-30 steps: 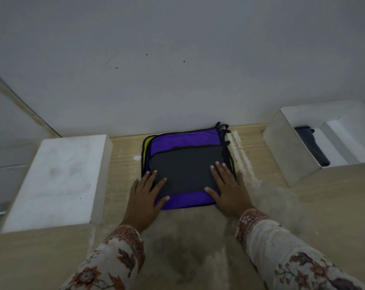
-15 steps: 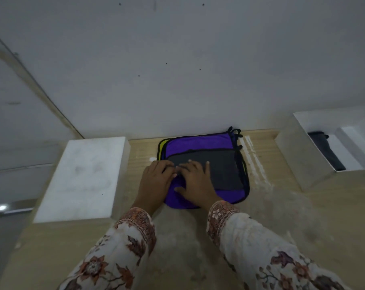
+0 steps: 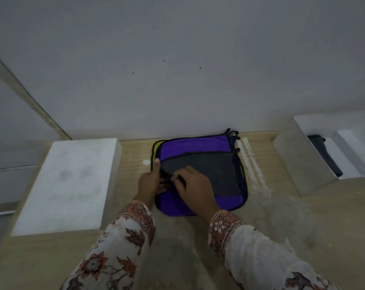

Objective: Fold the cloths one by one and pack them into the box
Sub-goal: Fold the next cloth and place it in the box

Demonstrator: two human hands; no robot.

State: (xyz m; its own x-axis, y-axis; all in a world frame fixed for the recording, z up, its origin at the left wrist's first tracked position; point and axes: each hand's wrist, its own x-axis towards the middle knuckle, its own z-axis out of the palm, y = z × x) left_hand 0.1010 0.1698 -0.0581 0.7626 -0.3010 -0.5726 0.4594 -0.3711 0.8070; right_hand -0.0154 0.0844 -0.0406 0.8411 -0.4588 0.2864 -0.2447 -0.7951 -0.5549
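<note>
Both hands [image 3: 150, 181] [image 3: 195, 189] on flat cloth stack's [image 3: 198, 147] left edge.

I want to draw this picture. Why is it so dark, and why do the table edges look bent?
Head view: the light is dim and grey, so the purple cloth and dark cloth in the box lose detail; the wide-angle lens bends straight edges; both hands look slightly blurred.

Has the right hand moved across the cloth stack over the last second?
Yes. The right hand crossed from the grey cloth's right side to its left edge, beside the left hand.
</note>
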